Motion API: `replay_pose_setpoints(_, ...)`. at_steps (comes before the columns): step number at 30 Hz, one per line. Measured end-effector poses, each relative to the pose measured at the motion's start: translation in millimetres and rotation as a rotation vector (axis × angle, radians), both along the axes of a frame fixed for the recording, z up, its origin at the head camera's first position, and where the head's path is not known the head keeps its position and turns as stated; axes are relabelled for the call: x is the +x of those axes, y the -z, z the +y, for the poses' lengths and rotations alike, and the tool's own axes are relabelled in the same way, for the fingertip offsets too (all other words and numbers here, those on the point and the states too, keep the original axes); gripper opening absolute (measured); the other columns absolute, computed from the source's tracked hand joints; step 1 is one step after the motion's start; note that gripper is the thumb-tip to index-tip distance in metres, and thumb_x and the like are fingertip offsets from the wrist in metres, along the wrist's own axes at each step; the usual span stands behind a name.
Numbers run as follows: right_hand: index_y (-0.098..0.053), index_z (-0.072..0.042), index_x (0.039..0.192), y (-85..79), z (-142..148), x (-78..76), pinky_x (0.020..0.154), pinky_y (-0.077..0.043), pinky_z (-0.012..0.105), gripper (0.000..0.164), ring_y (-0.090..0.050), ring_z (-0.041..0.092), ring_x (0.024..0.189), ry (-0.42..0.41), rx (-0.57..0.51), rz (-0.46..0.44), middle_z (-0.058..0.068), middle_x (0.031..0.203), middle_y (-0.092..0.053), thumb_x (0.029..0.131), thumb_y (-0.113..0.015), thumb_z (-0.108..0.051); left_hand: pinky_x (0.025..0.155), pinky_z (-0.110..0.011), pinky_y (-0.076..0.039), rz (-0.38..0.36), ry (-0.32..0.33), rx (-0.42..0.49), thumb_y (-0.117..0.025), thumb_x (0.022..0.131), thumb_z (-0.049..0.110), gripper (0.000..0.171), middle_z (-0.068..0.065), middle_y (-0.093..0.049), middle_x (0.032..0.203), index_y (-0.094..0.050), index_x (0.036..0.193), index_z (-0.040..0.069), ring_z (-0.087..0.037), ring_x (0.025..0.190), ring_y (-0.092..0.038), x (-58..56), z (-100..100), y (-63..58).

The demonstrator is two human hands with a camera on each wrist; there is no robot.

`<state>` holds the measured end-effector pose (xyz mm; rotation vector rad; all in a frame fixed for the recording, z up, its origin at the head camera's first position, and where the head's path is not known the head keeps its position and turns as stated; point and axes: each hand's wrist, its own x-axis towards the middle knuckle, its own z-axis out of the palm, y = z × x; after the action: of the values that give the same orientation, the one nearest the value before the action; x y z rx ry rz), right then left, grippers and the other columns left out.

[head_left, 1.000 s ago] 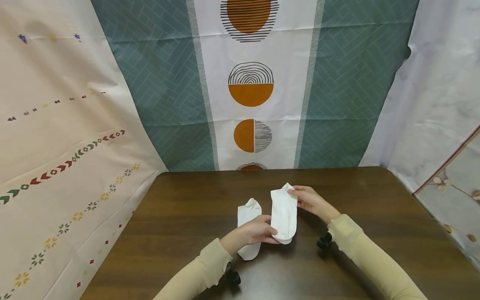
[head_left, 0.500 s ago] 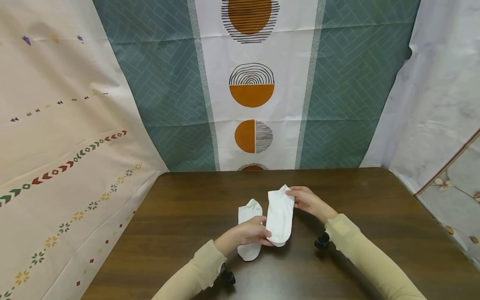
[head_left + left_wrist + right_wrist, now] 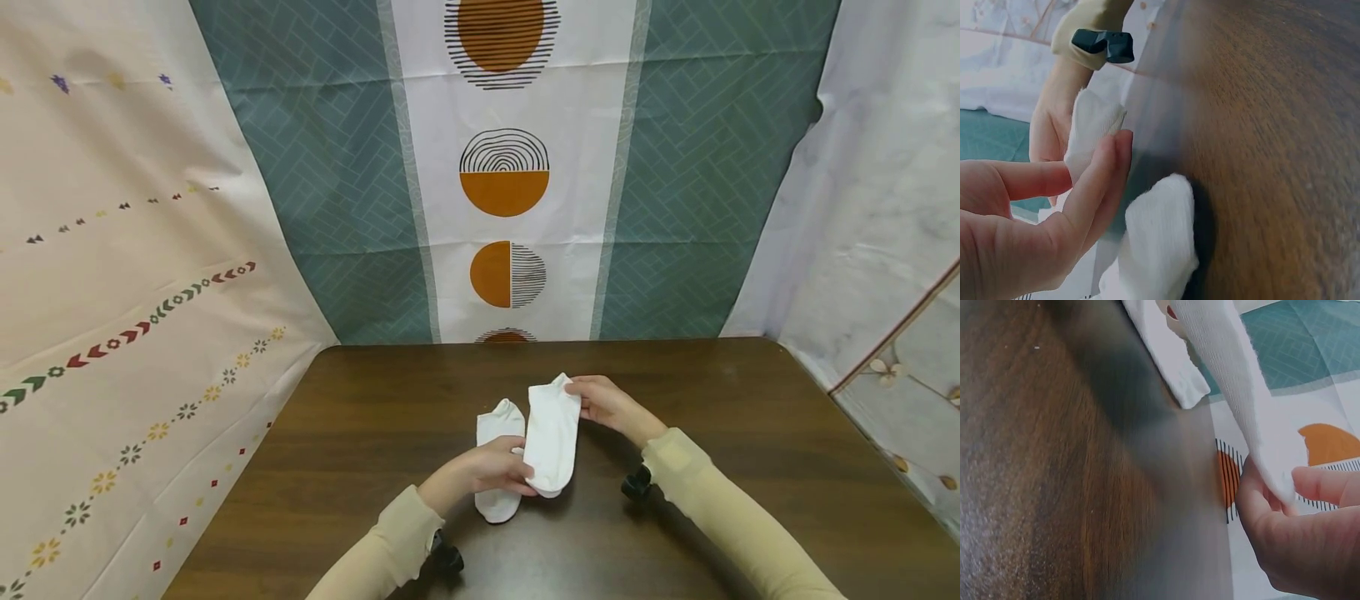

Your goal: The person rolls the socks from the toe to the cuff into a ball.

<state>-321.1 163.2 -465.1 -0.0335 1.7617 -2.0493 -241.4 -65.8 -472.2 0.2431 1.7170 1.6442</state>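
A white ankle sock (image 3: 552, 437) is held between both hands, raised over the table and leaning slightly. My left hand (image 3: 491, 467) pinches its toe end between thumb and fingers, as the left wrist view shows. At the heel and cuff end, my right hand (image 3: 609, 404) pinches the fabric; the right wrist view has the thumb on one side of the held sock (image 3: 1235, 375) and fingers on the other. Another white sock (image 3: 497, 425) lies flat on the table just left of the held one, its middle hidden behind my left hand.
The brown wooden table (image 3: 360, 433) reaches back to a hanging cloth (image 3: 345, 208) with green panels and orange circles. A cream patterned cloth (image 3: 135, 292) hangs at the left and a pale marbled one (image 3: 862, 208) at the right. Each wrist wears a small black device.
Both hands have moved a little to the left, carrying the held sock closer to the one on the table, which it now nearly meets in the head view. The lying sock stays put.
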Motion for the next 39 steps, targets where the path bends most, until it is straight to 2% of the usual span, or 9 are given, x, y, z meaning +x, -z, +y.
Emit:
replay_pose_setpoints(6, -0.046, 0.009, 0.120, -2.0, -4.4, 1.1, 0.070, -0.054, 0.024, 0.026, -0.065, 0.008, 0.075, -0.008, 0.003, -0.005, -0.004, 0.082, -0.067, 0.098, -0.046, -0.004, 0.090, -0.045, -0.053, 0.015, 0.001, -0.021, -0.049, 0.087, -0.009, 0.039, -0.011, -0.063, 0.101, -0.044, 0.126, -0.007, -0.022, 0.090, -0.065, 0.2, -8.8, -1.6)
replay_pose_setpoints(13, -0.051, 0.004, 0.113, 0.8, -4.8, 4.5, 0.070, -0.053, 0.024, 0.018, -0.064, 0.007, 0.074, -0.003, 0.015, -0.018, -0.004, 0.080, -0.066, 0.097, -0.047, -0.004, 0.090, -0.044, -0.053, 0.036, 0.067, 0.025, -0.053, 0.087, -0.005, 0.033, -0.016, -0.066, 0.104, -0.046, 0.120, -0.006, -0.023, 0.093, -0.067, 2.6, -17.8, -2.0)
replay_pose_setpoints(19, -0.055, -0.002, 0.104, -0.5, -12.5, 3.8, 0.070, -0.051, 0.024, 0.010, -0.062, 0.008, 0.073, -0.021, 0.025, -0.017, -0.005, 0.080, -0.065, 0.097, -0.050, -0.006, 0.091, -0.045, -0.052, 0.026, 0.006, -0.016, -0.050, 0.088, -0.009, 0.037, -0.011, -0.064, 0.101, -0.045, 0.125, -0.008, -0.022, 0.091, -0.065, 4.7, -26.4, -0.2)
replay_pose_setpoints(27, -0.055, -0.002, 0.105, -6.8, -20.7, 1.8, 0.070, -0.049, 0.024, 0.010, -0.060, 0.008, 0.072, -0.023, 0.058, -0.013, -0.004, 0.079, -0.063, 0.098, -0.048, -0.007, 0.091, -0.043, -0.052, 0.033, 0.028, -0.003, -0.050, 0.089, -0.009, 0.041, -0.014, -0.065, 0.108, -0.043, 0.129, -0.010, -0.022, 0.095, -0.065, 4.0, -36.9, -2.2)
replay_pose_setpoints(33, -0.055, -0.002, 0.107, -5.4, -27.2, -0.1, 0.071, -0.049, 0.026, 0.012, -0.059, 0.010, 0.074, -0.032, 0.052, -0.023, -0.003, 0.081, -0.062, 0.097, -0.051, -0.007, 0.087, -0.039, -0.055, 0.043, 0.059, -0.008, -0.051, 0.090, -0.008, 0.042, -0.012, -0.066, 0.106, -0.044, 0.131, -0.011, -0.019, 0.094, -0.065, 3.3, -46.6, -0.5)
replay_pose_setpoints(39, -0.052, 0.002, 0.118, -2.9, -34.1, 0.0, 0.073, -0.050, 0.027, 0.024, -0.061, 0.010, 0.076, -0.053, 0.077, -0.014, -0.004, 0.084, -0.063, 0.097, -0.052, -0.009, 0.087, -0.038, -0.055, 0.040, 0.066, -0.014, -0.053, 0.089, -0.007, 0.042, -0.013, -0.067, 0.108, -0.044, 0.131, -0.011, -0.019, 0.094, -0.065, 6.0, -56.0, 1.1)
